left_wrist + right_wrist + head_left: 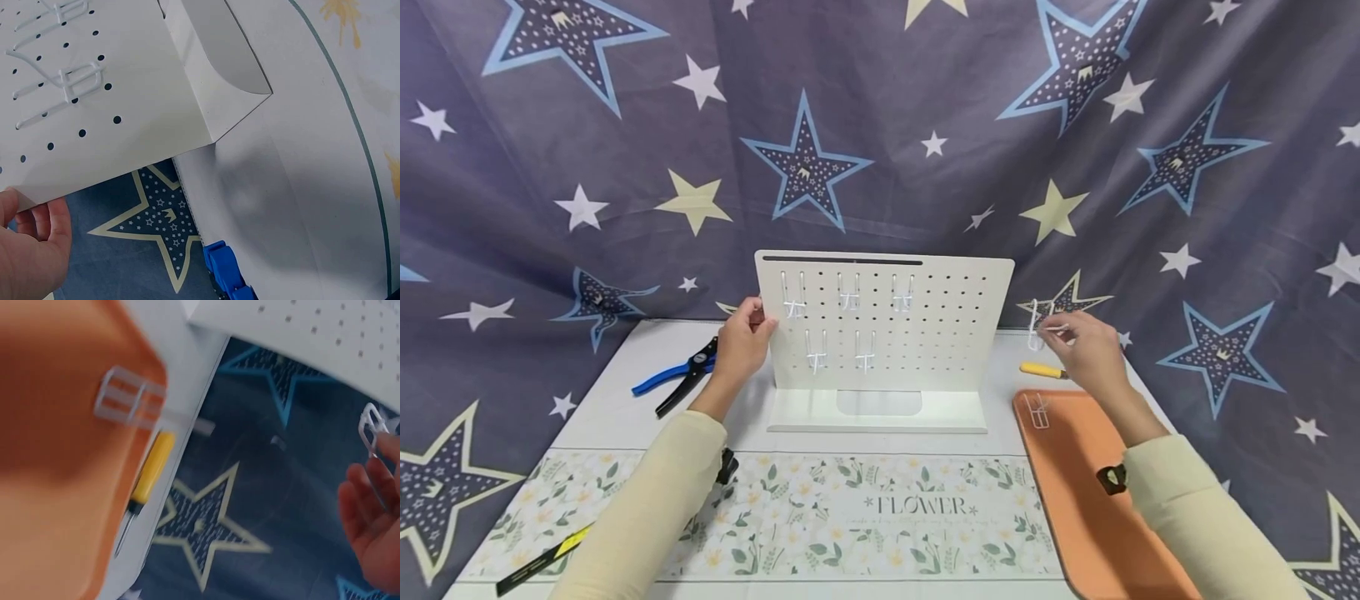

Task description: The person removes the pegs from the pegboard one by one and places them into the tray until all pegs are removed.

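A white pegboard (940,342) stands upright on its base, with several white wire hooks (902,298) mounted in two rows on its left and middle part. My left hand (742,346) grips the board's left edge, thumb on the front and fingers behind, as the left wrist view also shows. To the right of the board, my right hand (1090,350) pinches another white wire hook (370,425) between thumb and fingers, raised above the table. One more wire hook (1038,412) lies at the far left corner of the orange tray (1093,425).
A yellow-handled screwdriver (1042,370) lies behind the tray. Blue-and-black pliers (685,373) are left of the board. A black-and-yellow tool (542,562) lies near the left sleeve. A floral mat (805,525) covers the table's front; a star-patterned curtain (887,200) hangs behind.
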`<state>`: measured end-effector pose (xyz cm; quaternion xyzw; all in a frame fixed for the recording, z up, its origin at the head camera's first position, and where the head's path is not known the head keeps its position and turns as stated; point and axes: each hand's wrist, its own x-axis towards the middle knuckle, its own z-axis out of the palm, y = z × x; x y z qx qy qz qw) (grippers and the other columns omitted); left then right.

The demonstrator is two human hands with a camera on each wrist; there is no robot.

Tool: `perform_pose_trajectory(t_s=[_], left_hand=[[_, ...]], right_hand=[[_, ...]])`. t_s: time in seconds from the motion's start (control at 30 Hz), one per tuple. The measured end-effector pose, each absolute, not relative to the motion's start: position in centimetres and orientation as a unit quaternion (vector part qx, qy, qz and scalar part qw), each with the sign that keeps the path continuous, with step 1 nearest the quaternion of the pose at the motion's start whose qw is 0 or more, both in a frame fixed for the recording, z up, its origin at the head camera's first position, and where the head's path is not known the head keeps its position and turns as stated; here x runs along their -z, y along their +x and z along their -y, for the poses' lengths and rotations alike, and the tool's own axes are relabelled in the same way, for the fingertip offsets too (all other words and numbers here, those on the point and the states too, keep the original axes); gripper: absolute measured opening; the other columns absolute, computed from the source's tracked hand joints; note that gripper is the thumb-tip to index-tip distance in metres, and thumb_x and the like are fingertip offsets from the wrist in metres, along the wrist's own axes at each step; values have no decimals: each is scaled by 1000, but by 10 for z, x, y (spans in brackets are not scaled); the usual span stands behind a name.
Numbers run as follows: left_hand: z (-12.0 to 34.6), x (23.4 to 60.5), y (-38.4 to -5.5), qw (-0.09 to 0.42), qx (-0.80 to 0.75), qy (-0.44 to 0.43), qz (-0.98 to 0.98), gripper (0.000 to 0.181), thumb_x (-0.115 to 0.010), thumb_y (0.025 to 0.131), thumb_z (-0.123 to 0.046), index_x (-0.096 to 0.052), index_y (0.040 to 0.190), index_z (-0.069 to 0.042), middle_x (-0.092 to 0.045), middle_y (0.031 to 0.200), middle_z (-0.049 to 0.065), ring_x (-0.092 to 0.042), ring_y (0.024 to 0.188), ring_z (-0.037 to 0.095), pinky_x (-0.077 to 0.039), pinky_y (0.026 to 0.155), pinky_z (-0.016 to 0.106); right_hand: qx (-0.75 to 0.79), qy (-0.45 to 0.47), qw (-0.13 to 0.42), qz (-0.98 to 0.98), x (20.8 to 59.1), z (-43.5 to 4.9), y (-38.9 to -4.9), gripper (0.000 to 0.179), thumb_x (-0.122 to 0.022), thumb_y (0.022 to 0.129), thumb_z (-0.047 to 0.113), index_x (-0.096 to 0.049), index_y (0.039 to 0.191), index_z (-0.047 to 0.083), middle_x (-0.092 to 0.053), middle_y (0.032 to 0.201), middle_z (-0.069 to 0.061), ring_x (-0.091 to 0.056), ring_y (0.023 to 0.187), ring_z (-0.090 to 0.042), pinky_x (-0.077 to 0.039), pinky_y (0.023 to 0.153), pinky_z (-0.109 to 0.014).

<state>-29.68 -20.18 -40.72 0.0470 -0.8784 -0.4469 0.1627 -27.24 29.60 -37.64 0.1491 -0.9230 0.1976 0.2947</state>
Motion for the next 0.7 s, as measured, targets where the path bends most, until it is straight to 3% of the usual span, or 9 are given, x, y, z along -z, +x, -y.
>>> perform_pose_trajectory(t_s=[0.2, 0.37, 0.7], left_hand=[[202, 407, -296, 162, 450, 49, 877, 25, -55, 105, -18, -57, 127, -7, -68, 119, 19, -60, 102, 33, -48, 90, 45], [202, 408, -297, 165, 448, 47, 877, 24, -56, 105, -18, -57, 126, -7, -68, 117, 19, -61, 101, 33, -48, 89, 44], [202, 408, -298, 162, 446, 49, 879, 25, -56, 105, -19, -57, 128, -8, -68, 119, 19, -61, 104, 33, -49, 91, 46]], right_hand=[[-168, 153, 204, 952, 383, -332, -264, 4, -75, 91, 14, -75, 92, 10, -76, 85, -8, -73, 74, -27, -54, 70, -48], [-148, 170, 123, 966, 400, -357, -261, 4, -72, 92, 14, -75, 89, 14, -77, 82, -1, -72, 76, -20, -55, 73, -41], [-163, 171, 47, 971, 441, -383, -258, 9, -74, 90, 15, -71, 82, 19, -71, 75, 7, -61, 70, -5, -48, 65, -29]])
